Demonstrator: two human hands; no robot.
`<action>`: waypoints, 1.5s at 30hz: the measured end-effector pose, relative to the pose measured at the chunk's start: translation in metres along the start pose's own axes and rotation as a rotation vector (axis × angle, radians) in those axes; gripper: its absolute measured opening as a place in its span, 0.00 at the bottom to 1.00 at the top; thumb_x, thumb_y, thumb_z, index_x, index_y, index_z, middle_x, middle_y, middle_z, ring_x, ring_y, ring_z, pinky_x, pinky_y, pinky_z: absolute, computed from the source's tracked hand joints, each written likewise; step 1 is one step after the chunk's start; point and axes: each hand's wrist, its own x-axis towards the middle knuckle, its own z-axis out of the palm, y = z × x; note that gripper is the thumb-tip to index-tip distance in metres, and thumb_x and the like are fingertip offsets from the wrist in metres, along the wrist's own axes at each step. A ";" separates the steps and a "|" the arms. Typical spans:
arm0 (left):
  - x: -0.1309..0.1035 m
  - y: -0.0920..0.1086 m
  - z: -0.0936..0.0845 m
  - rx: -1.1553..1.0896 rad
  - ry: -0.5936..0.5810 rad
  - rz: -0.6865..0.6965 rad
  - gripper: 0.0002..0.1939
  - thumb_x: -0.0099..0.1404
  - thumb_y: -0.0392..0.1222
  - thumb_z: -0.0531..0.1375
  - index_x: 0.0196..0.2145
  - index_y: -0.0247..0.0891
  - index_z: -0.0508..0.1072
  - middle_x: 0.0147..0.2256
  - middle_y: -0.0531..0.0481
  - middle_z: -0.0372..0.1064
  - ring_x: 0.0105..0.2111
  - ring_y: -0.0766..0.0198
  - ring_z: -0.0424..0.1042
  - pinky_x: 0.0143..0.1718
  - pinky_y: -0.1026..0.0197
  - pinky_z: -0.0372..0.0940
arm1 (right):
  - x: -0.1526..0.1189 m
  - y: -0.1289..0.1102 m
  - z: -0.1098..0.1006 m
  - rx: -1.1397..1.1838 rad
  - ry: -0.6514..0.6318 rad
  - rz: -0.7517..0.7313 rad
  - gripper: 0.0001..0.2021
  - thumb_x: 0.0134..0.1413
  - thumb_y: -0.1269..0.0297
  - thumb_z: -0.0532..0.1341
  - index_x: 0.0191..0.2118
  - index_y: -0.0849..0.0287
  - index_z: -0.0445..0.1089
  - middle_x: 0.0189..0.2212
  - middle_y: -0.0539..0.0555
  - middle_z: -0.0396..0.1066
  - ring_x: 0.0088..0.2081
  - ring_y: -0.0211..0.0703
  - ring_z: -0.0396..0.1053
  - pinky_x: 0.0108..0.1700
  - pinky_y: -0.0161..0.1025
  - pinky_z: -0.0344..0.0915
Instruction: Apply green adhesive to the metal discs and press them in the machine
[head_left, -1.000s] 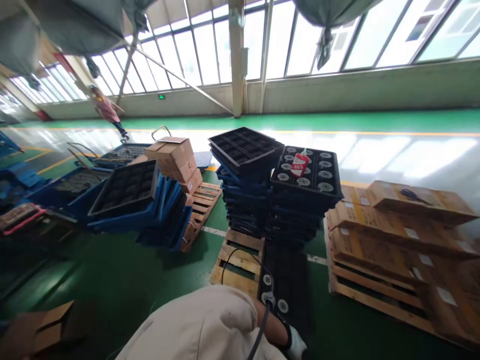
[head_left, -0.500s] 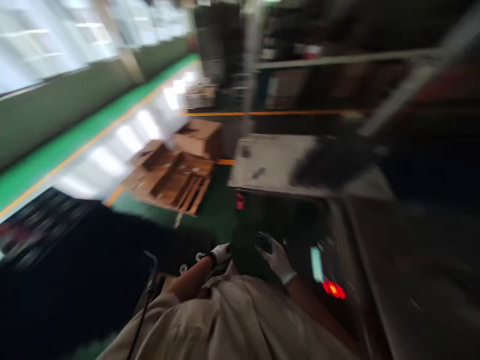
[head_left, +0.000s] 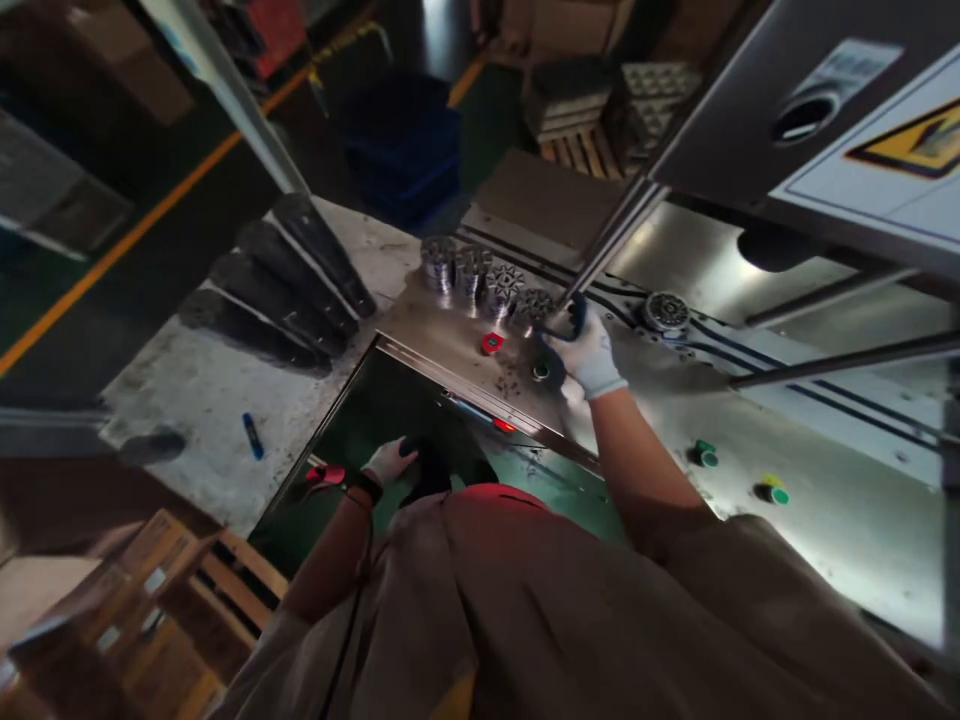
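My right hand (head_left: 589,345), in a white glove with dark fingertips, reaches over the steel machine table (head_left: 645,400). Its thumb and fingers are apart, beside the nearest stack of toothed metal discs (head_left: 535,303); whether they touch it is unclear. More stacks of such discs (head_left: 472,270) stand in a row to the left. Below the hand are a green button (head_left: 541,370) on a dark round base and a red knob (head_left: 492,344). My left hand (head_left: 388,461), gloved too, hangs low near my body with fingers curled; anything inside them is hidden.
Dark cylindrical rolls (head_left: 277,285) and a blue marker (head_left: 253,437) lie on the pale side table (head_left: 187,400). A slanting steel rod (head_left: 611,240) rises near my right hand. Green buttons (head_left: 705,455) sit at right. Cartons (head_left: 161,590) and a pallet stand lower left.
My view has swung right, bringing the steel table and disc stacks into sight. My right hand has gone from low by my body out over the table. My left hand stays low.
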 end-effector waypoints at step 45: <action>0.087 0.241 0.013 0.534 0.388 1.284 0.26 0.74 0.50 0.55 0.61 0.30 0.71 0.53 0.31 0.74 0.54 0.44 0.73 0.53 0.46 0.69 | 0.092 0.057 -0.100 -0.500 0.185 0.671 0.49 0.52 0.55 0.71 0.73 0.65 0.48 0.69 0.75 0.53 0.65 0.68 0.65 0.66 0.59 0.66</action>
